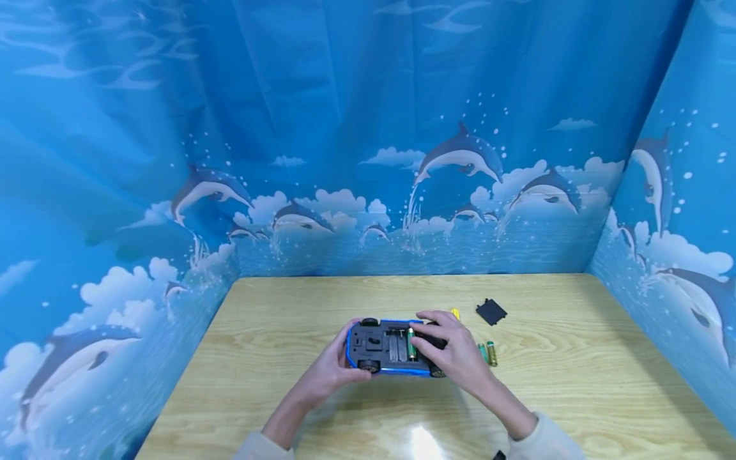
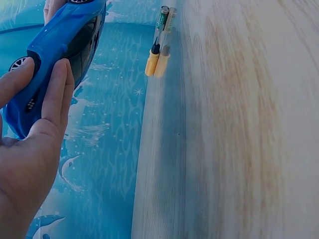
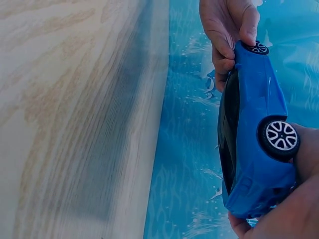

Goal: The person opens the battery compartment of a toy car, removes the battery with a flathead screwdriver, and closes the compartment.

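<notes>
A blue toy car (image 1: pixel 374 348) is held upside down above the table, its black underside and battery compartment facing up. My left hand (image 1: pixel 330 368) grips one end of it, thumb near a wheel and fingers along the body, as the left wrist view also shows. At the other end is my right hand (image 1: pixel 454 351), its thumb and a finger pinching a green battery (image 1: pixel 411 345) at the compartment. Part of that end is hidden beneath the right hand. In the right wrist view the car's blue side and a silver-spoked wheel (image 3: pixel 282 135) show.
Green batteries (image 1: pixel 492 354) lie on the wooden table (image 1: pixel 259 319) just right of the right hand. Behind them is a black battery cover (image 1: pixel 491 312). A yellow-handled screwdriver (image 2: pixel 152 62) lies near the car. A blue dolphin-print curtain (image 1: pixel 345 128) encloses the table's back and sides.
</notes>
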Available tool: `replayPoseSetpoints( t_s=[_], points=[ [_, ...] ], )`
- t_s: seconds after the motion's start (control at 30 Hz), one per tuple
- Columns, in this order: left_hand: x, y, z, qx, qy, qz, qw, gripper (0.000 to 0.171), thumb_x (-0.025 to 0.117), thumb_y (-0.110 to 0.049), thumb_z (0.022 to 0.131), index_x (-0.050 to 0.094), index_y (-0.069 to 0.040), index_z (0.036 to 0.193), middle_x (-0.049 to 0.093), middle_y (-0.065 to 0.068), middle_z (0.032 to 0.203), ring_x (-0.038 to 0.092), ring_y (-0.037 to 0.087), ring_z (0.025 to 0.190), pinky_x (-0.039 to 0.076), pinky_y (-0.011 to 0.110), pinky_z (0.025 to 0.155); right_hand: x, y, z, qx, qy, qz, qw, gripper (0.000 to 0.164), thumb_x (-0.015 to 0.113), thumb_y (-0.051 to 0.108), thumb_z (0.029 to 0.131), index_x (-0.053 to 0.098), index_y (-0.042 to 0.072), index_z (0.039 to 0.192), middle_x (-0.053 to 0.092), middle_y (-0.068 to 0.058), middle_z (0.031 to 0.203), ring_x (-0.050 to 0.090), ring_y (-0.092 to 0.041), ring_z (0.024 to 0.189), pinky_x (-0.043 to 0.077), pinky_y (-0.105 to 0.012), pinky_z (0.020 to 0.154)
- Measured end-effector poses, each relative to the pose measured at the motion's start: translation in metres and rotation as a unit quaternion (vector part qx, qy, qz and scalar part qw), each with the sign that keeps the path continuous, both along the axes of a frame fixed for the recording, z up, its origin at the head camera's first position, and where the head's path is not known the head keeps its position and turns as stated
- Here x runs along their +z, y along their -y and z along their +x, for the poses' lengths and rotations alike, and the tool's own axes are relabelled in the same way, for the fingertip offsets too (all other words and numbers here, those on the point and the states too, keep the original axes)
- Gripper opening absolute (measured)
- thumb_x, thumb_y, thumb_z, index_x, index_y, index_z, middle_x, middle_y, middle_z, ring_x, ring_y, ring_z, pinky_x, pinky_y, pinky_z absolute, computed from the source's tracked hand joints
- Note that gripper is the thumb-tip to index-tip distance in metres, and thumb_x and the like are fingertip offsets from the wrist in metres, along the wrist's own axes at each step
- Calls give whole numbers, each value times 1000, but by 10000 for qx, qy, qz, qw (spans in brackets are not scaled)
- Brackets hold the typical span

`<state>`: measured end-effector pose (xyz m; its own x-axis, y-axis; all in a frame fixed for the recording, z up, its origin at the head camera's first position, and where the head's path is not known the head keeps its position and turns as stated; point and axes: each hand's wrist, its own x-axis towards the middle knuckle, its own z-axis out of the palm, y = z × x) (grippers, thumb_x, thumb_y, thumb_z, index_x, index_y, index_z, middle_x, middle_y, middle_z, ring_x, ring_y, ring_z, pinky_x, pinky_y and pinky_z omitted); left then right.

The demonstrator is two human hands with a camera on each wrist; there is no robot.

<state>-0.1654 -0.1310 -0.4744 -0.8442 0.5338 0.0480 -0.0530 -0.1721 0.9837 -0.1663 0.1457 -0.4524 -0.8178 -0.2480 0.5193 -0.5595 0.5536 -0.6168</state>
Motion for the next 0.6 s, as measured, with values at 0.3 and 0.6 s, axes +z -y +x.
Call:
replayPoseSetpoints(
  t_s=[0.3,0.6],
  points=[
    [0,-1,1,-26,-54,-154,9999,103,69,17,82,15,-11,165,38,29,152,60,37,121,59,46,98,-3,-1,-1,111,-178,-435,9988,23,85,12,85,82,17,108,71,1,125,61,-25,121,54,-48,101],
    [-2,-2,-1,67,49,5,10000,102,66,20,81,15,-11,165,35,30,153,60,39,121,59,51,98,2,0,5,312,190,-962,9947,18,86,10,84,79,16,100,74,1,113,63,-21,115,52,-29,102]
  ],
)
